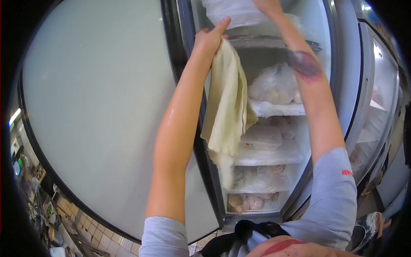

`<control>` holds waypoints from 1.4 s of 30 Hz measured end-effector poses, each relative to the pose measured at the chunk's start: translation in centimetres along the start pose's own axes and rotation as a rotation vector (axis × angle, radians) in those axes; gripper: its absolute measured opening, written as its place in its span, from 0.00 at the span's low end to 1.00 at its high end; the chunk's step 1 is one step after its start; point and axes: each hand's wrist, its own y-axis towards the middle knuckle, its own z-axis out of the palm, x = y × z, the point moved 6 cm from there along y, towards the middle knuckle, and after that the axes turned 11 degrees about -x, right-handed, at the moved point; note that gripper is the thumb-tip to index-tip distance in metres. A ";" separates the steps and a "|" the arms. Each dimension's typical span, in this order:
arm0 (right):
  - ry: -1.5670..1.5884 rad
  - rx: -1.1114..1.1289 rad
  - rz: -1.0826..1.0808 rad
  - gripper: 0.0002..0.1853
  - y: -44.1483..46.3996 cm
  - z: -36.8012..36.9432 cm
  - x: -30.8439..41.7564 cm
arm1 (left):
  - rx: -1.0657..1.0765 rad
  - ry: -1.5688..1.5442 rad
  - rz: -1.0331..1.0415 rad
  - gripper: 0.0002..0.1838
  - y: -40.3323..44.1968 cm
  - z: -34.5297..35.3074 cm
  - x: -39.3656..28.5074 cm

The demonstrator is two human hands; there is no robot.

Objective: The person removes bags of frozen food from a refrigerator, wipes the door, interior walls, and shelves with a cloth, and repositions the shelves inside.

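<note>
My left hand (209, 40) is closed on a cream-coloured cloth (227, 98), which hangs down in front of the open freezer. Its thumb points up, near the underside of a white plastic bag (235, 13) on the top shelf. Up at the frame's top edge, my right hand (269, 6) is beside that bag. The fingers are partly cut off, so whether they grip the bag does not show.
The freezer door (98, 98) stands wide open on the left. Frosted shelves (269, 159) below hold a bagged bundle (274, 83), a plastic container (261, 138) and several wrapped items. Another glass-doored cabinet (372, 107) is on the right, and a cluttered kitchen area lies lower left.
</note>
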 end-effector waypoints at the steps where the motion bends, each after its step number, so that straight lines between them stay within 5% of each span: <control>1: -0.036 0.019 0.023 0.15 -1.0 2.3 -1.8 | -0.046 0.069 0.066 0.51 -1.2 -0.8 0.8; 6: -0.206 0.138 0.084 0.12 -5.8 8.9 -7.1 | 0.067 0.248 0.142 0.20 -9.7 -2.9 5.4; 9: -0.261 0.153 0.085 0.10 -7.3 8.8 -9.5 | 0.120 0.477 0.272 0.18 -14.6 -4.1 4.9; 18: -0.356 0.134 0.062 0.07 -8.7 8.1 -13.1 | 0.313 0.540 -0.072 0.11 -22.1 -8.1 9.1; 25: -0.444 -0.084 -0.090 0.08 -6.8 6.7 -14.8 | 0.309 0.596 -0.038 0.10 -22.6 -8.6 8.6; 31: -0.275 -0.083 0.426 0.16 -4.2 -0.9 -26.7 | 0.255 0.629 -0.084 0.10 -21.8 -10.9 10.7; 33: -0.296 -0.097 0.352 0.17 -2.4 -2.7 -25.3 | 0.218 0.594 -0.077 0.10 -21.0 -10.7 11.2; 36: -0.337 -0.125 0.254 0.19 0.4 -5.3 -22.3 | 0.224 0.643 0.069 0.13 -19.1 -7.9 9.6; 40: -0.144 -0.085 0.155 0.19 3.7 -6.0 -16.4 | 0.066 0.694 0.631 0.13 -12.8 -0.7 4.0; 42: -0.269 0.044 0.040 0.18 2.1 -5.6 -15.5 | -0.181 0.701 0.963 0.23 -6.4 3.0 0.9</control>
